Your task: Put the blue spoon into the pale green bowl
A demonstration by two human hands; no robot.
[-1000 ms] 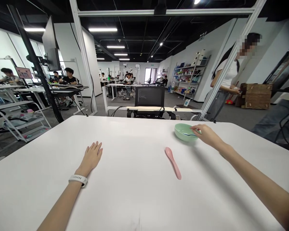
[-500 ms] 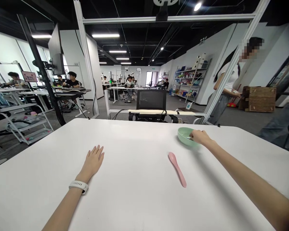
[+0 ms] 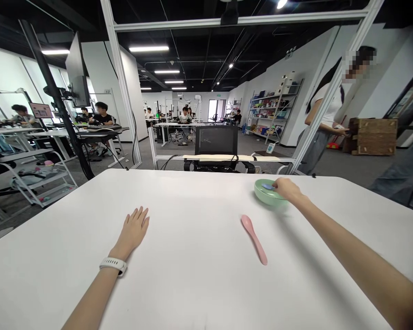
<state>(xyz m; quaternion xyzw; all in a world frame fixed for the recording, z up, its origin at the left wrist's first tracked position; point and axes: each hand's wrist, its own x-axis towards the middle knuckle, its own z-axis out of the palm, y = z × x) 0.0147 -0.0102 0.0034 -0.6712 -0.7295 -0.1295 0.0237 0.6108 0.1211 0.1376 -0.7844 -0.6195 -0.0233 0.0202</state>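
Note:
My left hand (image 3: 134, 231) lies flat on the white table (image 3: 192, 284) with its fingers stretched out and nothing in it; a white watch sits on the wrist. My right hand (image 3: 286, 189) reaches to the far right of the table, where a pale green bowl (image 3: 265, 195) stands. Its fingers are curled over the bowl's right rim and pinch a small blue spoon (image 3: 268, 186) that lies inside the bowl. A pink spoon (image 3: 254, 238) lies loose on the table in front of the bowl, apart from both hands.
A metal frame (image 3: 122, 91) surrounds the table. Behind the far edge stands a black chair (image 3: 216, 140). A person in a white top (image 3: 325, 114) stands at the right by a wooden crate (image 3: 373, 136). People sit at desks far left.
The bowl, tilted toward me a second ago, now sits level on the table. My right hand's fingers have moved onto the blue spoon inside it. My left hand has stayed put.

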